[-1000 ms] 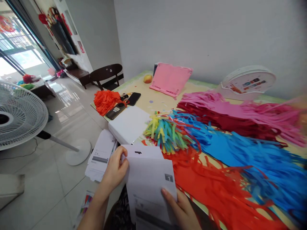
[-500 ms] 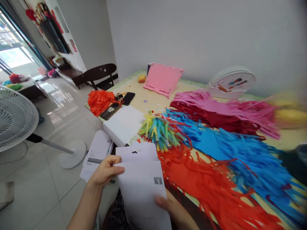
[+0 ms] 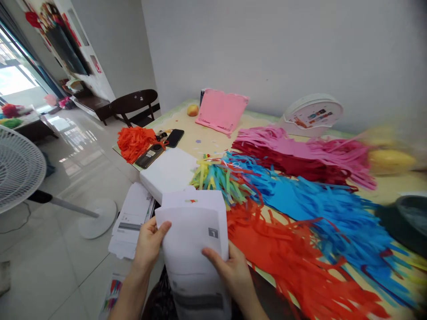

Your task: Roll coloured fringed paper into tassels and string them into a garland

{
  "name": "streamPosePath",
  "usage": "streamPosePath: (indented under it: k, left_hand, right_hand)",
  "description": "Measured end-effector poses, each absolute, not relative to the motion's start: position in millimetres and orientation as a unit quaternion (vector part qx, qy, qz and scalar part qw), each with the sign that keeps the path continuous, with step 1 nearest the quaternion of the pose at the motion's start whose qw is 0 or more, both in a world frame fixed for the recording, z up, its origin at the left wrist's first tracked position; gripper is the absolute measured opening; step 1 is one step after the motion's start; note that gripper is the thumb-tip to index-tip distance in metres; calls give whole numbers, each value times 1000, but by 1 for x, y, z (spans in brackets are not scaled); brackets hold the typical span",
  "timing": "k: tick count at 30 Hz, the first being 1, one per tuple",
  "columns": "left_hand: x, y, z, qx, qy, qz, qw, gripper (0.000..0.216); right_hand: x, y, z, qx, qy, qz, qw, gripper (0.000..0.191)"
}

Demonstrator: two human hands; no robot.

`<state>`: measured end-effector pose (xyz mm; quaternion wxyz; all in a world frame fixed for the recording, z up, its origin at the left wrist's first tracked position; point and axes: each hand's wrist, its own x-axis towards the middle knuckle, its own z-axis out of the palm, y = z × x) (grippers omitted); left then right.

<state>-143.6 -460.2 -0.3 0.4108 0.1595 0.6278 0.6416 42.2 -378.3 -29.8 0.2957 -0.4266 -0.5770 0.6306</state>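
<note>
Both hands hold a white paper packaging box [image 3: 191, 253], flat and long, with a hang hole near its top edge and a grey square marked 1. My left hand [image 3: 148, 242] grips its left edge, thumb on the front face. My right hand [image 3: 230, 271] has its thumb across the front and its fingers behind the right edge. Just beyond the box lie a white block-like stack [image 3: 170, 171] and a bunch of yellow, green and red paper strips [image 3: 218, 180]. Orange-red fringed paper [image 3: 276, 253] spreads to the right of my right hand.
Blue [image 3: 310, 204] and pink [image 3: 293, 146] fringed paper cover the table's right side. Phones [image 3: 175, 138], an orange pompom [image 3: 135, 142] and a pink board [image 3: 222, 111] lie farther back. More white packaging [image 3: 131, 222] is at left, near a standing fan [image 3: 20, 171].
The box has tilted up, showing more of its lower front with a dark band. My right hand has moved up its right edge. The view has shifted slightly right.
</note>
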Motion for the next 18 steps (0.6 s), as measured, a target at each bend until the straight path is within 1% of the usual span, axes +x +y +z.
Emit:
streamPosePath:
  k: [3,5,7,9,11,13,15,16,18]
  left_hand:
    - [-140,-464,-7,176,658,604,413,42]
    - [-133,-465,-10,209,690,580,379,45]
    - [-127,-464,-12,249,733,564,287,48]
    - [-126,-462,-13,283,766,546,190,46]
    - [-131,-460,-14,280,788,536,118,45]
    - [-140,-456,-15,242,803,539,74,47]
    - [-147,-454,-15,208,803,554,75,48]
    - [-147,-454,-16,209,795,561,102,46]
    - [-142,-455,-18,242,764,568,188,42]
  right_hand:
    - [45,-369,-24,-395,-582,635,321,54]
    - [45,-363,-20,-424,-598,592,335,54]
    - [45,-360,-17,-455,-637,519,344,53]
    - [43,-361,-16,-462,-664,466,357,51]
    - [41,-366,-16,-429,-677,486,347,46]
    - [41,-371,-17,-370,-692,535,315,42]
    - [42,-374,-18,-338,-711,547,284,40]
    - [43,-374,-19,-350,-719,529,283,42]
    - [45,-371,-20,-402,-725,472,300,48]
